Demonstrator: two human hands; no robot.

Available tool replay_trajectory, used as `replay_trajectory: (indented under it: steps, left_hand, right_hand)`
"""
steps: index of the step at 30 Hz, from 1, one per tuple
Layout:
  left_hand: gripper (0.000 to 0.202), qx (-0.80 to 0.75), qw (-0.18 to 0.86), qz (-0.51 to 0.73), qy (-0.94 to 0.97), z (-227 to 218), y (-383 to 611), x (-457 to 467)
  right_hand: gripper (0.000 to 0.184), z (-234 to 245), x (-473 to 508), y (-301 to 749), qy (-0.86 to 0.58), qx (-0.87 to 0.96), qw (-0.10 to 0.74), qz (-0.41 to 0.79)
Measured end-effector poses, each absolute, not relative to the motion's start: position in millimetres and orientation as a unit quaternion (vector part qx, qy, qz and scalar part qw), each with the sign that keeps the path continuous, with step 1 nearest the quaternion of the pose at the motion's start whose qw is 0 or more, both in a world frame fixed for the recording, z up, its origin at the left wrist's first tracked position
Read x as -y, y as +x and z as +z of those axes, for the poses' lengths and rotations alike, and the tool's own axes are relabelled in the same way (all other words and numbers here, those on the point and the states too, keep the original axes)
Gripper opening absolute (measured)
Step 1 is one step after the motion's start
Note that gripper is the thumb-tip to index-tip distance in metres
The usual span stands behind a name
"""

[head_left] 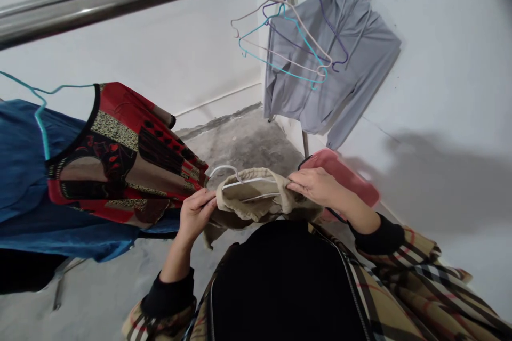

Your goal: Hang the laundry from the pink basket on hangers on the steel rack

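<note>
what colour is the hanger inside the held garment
The hanger is white, as the head view shows.

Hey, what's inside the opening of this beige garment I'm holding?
A white hanger sits partly inside the opening of the beige garment, its hook sticking out. Whatever lies deeper inside can't be seen; the garment's own cloth covers it.

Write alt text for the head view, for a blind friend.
A person's left fingers and right fingers pinch a beige garment with a white hanger inside. A patterned red top hangs at left; a gray top and bare hangers, upper right.
</note>
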State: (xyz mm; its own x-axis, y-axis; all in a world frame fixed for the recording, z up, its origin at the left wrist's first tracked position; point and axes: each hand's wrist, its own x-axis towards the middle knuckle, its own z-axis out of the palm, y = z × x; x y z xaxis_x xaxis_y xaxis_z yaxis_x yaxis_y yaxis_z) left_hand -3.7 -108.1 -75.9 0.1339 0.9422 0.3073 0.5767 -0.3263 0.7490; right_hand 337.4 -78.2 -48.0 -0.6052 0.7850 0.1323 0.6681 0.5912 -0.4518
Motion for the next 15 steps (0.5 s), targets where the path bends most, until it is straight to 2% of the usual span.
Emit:
replay_trajectory:
  steps: [3,6,9,11,13,15]
  left_hand:
    - [0.025,-0.527,0.208,0.393,0.724,-80,-8,102]
    - [0.025,-0.566,0.128,0.373,0.724,-86,-28,89]
    - [0.029,-0.662,0.03,0.364,0.655,-95,-51,79]
    - [0.035,-0.709,-0.019,0.406,0.576,-100,-54,79]
    - [0.044,-0.71,0.005,0.48,0.515,-103,-39,85]
    - [0.045,-0.668,0.13,0.535,0.501,-102,-8,95]
  right_hand:
    - [0.041,-50,79,337,-0.425,0.862,0.188,0.201]
    - [0.045,-50,75,346,-0.443,0.84,0.226,0.218]
    - [0.046,-50,73,358,-0.482,0.802,0.257,0.243]
    - [0.044,-49,75,362,-0.508,0.772,0.281,0.259]
    - [0.041,-50,78,357,-0.528,0.749,0.301,0.265]
    - [0.037,-53,82,341,-0.54,0.736,0.312,0.265]
